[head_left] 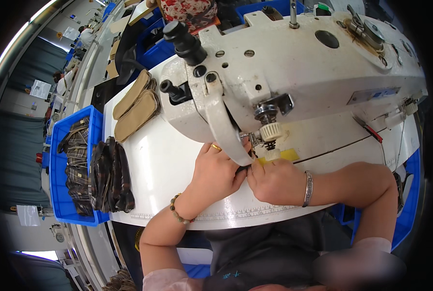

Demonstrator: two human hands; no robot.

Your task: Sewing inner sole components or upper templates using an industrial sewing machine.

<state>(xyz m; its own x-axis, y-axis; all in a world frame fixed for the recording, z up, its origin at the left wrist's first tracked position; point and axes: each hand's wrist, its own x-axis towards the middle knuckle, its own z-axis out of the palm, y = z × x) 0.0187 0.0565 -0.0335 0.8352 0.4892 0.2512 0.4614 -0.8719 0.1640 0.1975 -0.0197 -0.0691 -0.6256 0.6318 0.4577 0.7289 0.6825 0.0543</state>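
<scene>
White tabletop fills the middle of my view, a ruled scale printed along its near edge, with a heavy cream sewing machine arching over it from the right. Both hands meet under the machine's head: my left hand, ring on one finger and a bead bracelet at the wrist, curls closed around a small dark piece of fabric, and my right hand, wearing a metal bangle, pinches the same piece from the other side, fingertips pressed together. Only a sliver of the piece shows between the two hands, so I cannot tell its long axis. It lies just short of the presser foot, which stands directly beyond the fingers, away from me, beside a strip of yellow tape; the right hand looks slightly nearer the foot. Off to my left sit a stack of dark plaid pieces, a blue bin holding more, and tan padded pieces farther back.
</scene>
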